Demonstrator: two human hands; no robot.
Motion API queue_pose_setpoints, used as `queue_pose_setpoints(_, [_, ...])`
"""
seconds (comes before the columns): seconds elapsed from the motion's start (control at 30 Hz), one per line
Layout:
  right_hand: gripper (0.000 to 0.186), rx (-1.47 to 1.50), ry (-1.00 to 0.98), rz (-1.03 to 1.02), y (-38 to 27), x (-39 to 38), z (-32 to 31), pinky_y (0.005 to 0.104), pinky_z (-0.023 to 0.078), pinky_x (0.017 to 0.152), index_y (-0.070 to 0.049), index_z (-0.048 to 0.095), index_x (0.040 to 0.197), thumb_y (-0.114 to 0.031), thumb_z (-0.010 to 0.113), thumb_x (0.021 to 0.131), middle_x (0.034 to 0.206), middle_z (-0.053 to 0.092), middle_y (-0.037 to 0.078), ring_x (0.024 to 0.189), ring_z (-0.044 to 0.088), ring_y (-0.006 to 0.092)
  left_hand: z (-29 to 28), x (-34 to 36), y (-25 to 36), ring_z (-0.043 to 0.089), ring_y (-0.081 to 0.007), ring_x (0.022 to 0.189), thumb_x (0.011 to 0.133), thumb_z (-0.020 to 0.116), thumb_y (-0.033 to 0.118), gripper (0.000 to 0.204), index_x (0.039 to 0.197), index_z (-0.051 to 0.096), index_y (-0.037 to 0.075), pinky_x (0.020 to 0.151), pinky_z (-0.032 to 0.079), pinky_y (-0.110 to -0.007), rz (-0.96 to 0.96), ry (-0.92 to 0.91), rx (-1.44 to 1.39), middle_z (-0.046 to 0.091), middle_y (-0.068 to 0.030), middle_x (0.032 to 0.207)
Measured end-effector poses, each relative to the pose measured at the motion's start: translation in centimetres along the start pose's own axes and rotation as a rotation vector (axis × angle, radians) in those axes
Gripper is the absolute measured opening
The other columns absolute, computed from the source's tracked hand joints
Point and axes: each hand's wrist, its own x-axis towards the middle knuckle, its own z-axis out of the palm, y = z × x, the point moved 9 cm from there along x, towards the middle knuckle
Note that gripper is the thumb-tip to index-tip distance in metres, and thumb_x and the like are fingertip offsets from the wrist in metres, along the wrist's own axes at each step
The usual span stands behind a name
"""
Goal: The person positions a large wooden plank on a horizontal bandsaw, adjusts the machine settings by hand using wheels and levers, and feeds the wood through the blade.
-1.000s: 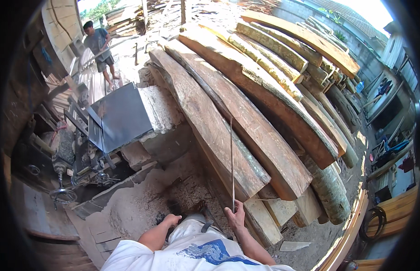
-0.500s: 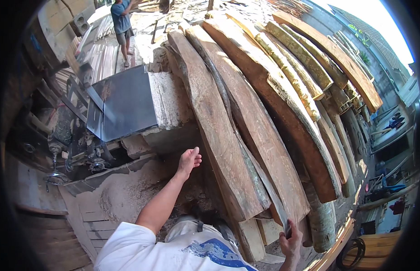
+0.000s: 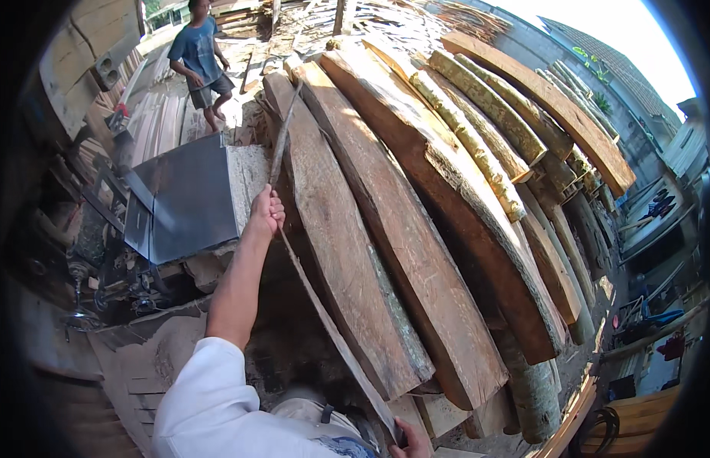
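A long, thin wood strip (image 3: 324, 305) with a rough, bark-like edge slants from the far left side of the log pile down to my body. My left hand (image 3: 268, 210) is closed round it about midway, beside the saw table. At the near end, my right hand (image 3: 412, 440) grips the same strip low in the picture, partly cut off by the lower edge. Just right of the strip lies a thick sawn slab (image 3: 340, 229), with another rough slab (image 3: 408, 237) beside it.
A dark metal saw table (image 3: 191, 191) with an upright blade (image 3: 141, 191) stands at left. Another person (image 3: 198, 57) in a blue shirt is beyond it. More logs and slabs (image 3: 477, 252) are stacked at right. Sawdust (image 3: 175, 336) lies below the table.
The strip has come off the pile toward the left. My left hand has moved up and closed on it; my right hand has shifted left with its end. The other person has come closer.
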Motion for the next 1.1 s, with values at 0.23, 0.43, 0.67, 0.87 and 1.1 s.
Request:
queue_pose_setpoints(0.23, [0.050,-0.015,-0.089,0.051,7.5,1.6,2.8,0.0340,0.043,0.060,-0.011,0.052,0.125,-0.003,0.060,0.077,0.080,0.055,0.010,0.066,0.049,0.0197,1.8,-0.8,0.4,0.026,-0.0073,0.034,0.096,0.046,0.046,0.036,0.074,0.043,0.018,0.033,0.021,-0.026,0.056,0.092,0.397,0.032,0.0073,0.049])
queue_pose_setpoints(0.43, [0.036,-0.197,-0.161,0.191,9.0,1.9,1.5,0.0407,0.044,0.059,-0.007,0.056,0.112,-0.009,0.063,0.077,0.073,0.057,0.017,0.063,0.056,0.0322,-1.1,-4.9,4.1,0.025,-0.0075,0.032,0.095,0.048,0.045,0.036,0.073,0.043,0.017,0.030,0.019,-0.025,0.225,0.201,0.321,0.028,0.0068,0.046])
queue_pose_setpoints(0.67, [0.032,-0.264,-0.107,0.344,4.4,4.0,3.3,0.0467,0.045,0.069,-0.007,0.053,0.107,-0.015,0.062,0.078,0.086,0.058,0.021,0.081,0.059,0.0383,8.8,-4.3,6.3,0.027,-0.0067,0.031,0.096,0.046,0.038,0.034,0.069,0.042,0.018,0.029,0.019,-0.025,0.396,0.022,0.217,0.031,0.0068,0.046])
queue_pose_setpoints(0.87, [0.023,-0.301,-0.263,0.434,15.7,-5.5,2.1,0.0448,0.045,0.069,-0.005,0.055,0.100,-0.015,0.059,0.079,0.085,0.058,0.023,0.078,0.057,0.0384,3.4,-14.1,-3.0,0.029,-0.0032,0.037,0.095,0.051,0.034,0.036,0.064,0.042,0.017,0.032,0.021,-0.021,0.389,0.021,0.603,0.033,0.0092,0.051])
queue_pose_setpoints(1.1, [0.039,-0.496,0.343,0.190,16.8,-3.1,-4.0,0.0435,0.039,0.085,-0.008,0.053,0.097,-0.005,0.071,0.062,0.094,0.057,0.013,0.090,0.054,0.0333,20.8,-32.8,-12.1,0.051,-0.0242,0.045,0.084,0.062,0.026,0.037,0.053,0.051,0.009,0.050,0.038,-0.036,1.171,-0.600,1.656,0.049,-0.0070,0.046])
